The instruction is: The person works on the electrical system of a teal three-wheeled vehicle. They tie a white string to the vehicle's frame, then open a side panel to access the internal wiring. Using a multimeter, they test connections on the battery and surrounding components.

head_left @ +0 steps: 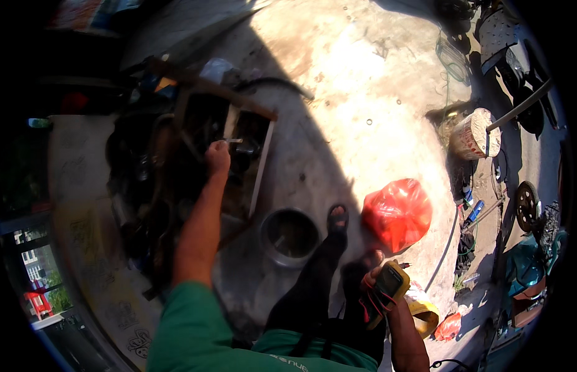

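Note:
My left hand (218, 159) reaches out over an open-topped wooden frame (264, 162) full of dark parts. Its fingers are closed on a short, thin, pale piece (234, 141), too small to name. Shadow hides most of what lies beneath that hand. Close to my body, my right hand (370, 278) is wrapped round a yellow multimeter (392, 280) with a dark face. Red and black leads (370, 302) hang from around the meter.
A round metal basin (268, 249) stands beside my foot (338, 219). A full red plastic bag (398, 214) sits to its right. Farther right are a white bucket (476, 135) with a pole, a yellow container (425, 315) and a wheel (527, 206). A black hose (279, 81) curves past the frame.

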A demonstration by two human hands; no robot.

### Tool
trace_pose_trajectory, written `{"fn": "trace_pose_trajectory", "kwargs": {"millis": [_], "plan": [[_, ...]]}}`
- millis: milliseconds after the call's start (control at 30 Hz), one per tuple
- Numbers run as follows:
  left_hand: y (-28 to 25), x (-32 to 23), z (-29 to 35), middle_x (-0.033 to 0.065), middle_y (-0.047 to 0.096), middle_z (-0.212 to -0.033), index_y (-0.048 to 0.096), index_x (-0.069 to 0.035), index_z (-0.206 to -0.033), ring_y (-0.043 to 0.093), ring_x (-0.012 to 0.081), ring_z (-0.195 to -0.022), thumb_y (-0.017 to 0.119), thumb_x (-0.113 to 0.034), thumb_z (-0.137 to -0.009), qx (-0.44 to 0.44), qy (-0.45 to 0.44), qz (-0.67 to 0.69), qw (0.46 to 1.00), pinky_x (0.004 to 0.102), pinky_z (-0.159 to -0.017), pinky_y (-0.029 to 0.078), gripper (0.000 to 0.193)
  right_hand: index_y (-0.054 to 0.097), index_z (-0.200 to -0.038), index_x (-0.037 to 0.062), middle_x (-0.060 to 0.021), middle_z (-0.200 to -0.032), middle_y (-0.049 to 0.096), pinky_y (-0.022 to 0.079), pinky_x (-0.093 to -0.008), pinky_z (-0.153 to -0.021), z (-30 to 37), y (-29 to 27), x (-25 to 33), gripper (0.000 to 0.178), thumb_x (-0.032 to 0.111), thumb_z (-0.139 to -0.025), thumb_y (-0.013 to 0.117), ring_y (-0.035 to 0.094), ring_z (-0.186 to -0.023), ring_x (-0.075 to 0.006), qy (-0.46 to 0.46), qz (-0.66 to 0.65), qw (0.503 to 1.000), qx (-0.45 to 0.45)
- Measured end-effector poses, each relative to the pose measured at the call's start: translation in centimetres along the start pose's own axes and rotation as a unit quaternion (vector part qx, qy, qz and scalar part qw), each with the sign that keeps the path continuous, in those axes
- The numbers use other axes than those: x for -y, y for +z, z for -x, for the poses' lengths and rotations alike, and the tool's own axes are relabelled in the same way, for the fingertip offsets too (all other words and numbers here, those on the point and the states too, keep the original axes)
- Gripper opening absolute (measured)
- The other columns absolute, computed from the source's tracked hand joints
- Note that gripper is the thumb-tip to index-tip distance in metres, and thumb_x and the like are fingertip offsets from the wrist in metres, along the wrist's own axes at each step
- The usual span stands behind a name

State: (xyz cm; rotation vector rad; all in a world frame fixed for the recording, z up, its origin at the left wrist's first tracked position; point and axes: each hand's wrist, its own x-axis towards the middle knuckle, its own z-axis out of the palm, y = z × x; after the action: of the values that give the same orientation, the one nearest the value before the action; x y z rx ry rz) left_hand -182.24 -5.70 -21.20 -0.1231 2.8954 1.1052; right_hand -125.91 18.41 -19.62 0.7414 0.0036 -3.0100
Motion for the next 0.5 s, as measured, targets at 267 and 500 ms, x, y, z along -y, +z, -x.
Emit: {"fn": "trace_pose_trajectory", "kwargs": {"millis": [267, 500], "plan": [[2.8, 8.1, -12.3, 0.0181, 0.072, -0.092, 0.073, -0.001, -0.094, 0.069, 0.0299, -0.090, 0.067, -0.024, -0.084, -0.045, -0.016, -0.157, 0.986, 0.0389, -0.081, 0.052, 0.026, 0.068, -0.105, 0.0021, -0.0128, -0.077, 0.060, 0.042, -0.0357, -0.061, -4.7, 0.6, 1.4, 0.061, 0.049, -0.103, 0.028, 0.052, -0.069, -0.0265, -0.002, 0.012, 0.996, -0.091], [0.4, 19.4, -25.1, 0.0170, 0.071, -0.095, 0.072, -0.003, -0.091, 0.067, 0.0278, -0.091, 0.069, -0.041, -0.083, -0.066, 0.015, -0.424, 0.903, 0.0414, -0.081, 0.050, 0.039, 0.065, -0.095, -0.0093, -0.0209, -0.081, 0.064, 0.047, -0.0405, -0.067, -8.4, 3.0, 0.7, 0.075, 0.054, -0.100, 0.025, 0.057, -0.071, -0.0355, 0.038, 0.007, 0.998, -0.049]]}}
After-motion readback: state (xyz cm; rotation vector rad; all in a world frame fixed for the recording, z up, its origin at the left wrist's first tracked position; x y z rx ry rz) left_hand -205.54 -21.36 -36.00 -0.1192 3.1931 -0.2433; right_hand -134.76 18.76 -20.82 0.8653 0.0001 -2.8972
